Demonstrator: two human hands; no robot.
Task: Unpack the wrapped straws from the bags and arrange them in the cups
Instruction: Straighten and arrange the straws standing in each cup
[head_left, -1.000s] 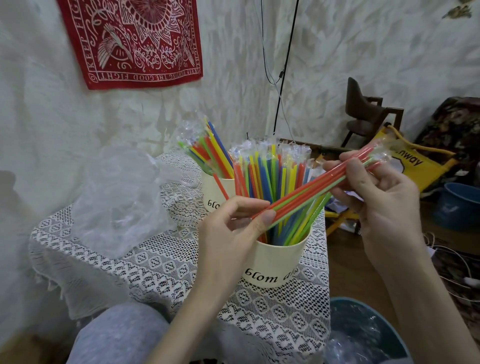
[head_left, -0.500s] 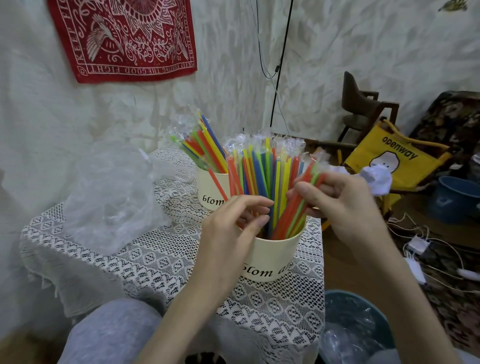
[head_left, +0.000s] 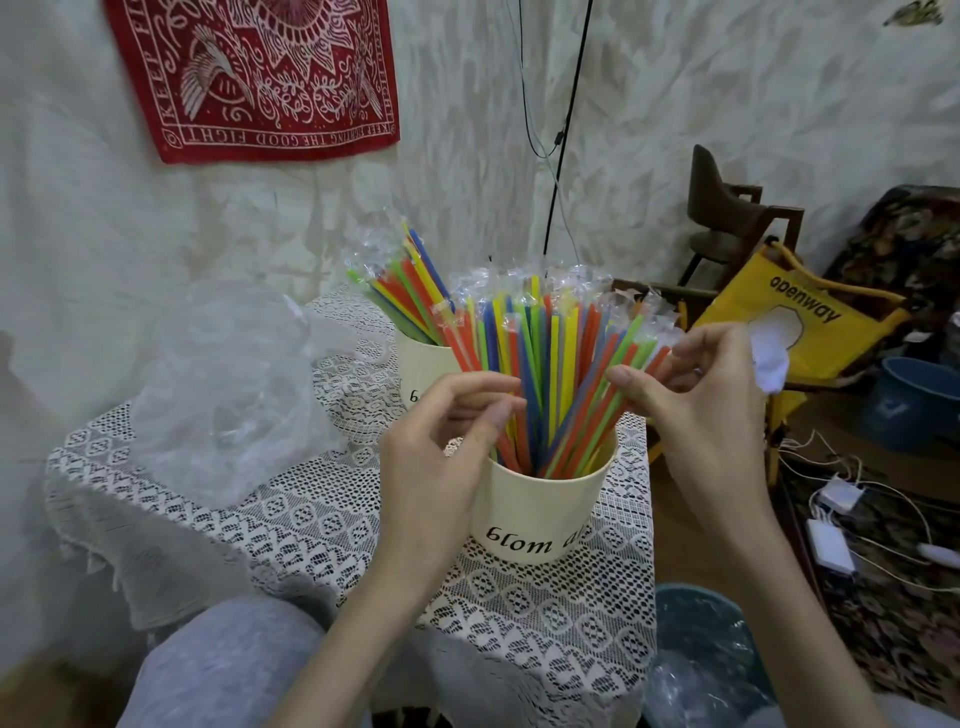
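Two cups (head_left: 540, 514) hold wrapped straws (head_left: 540, 364); both hands (head_left: 441, 431) (head_left: 711, 410) pinch straws in near cup.

Soft even indoor light, wide-angle edge distortion

A small table (head_left: 171, 525) draped in a white lace cloth (head_left: 311, 519) carries everything. On the cloth stand two cream cups: the near cup (head_left: 540, 514), printed with black lettering, sits toward the right edge, and the far cup (head_left: 423, 369) stands just behind it, possibly touching, though the contact is hidden. Both are packed with upright wrapped straws (head_left: 540, 353). A crumpled clear plastic bag (head_left: 228, 384) lies on the left part of the cloth, near the cups.
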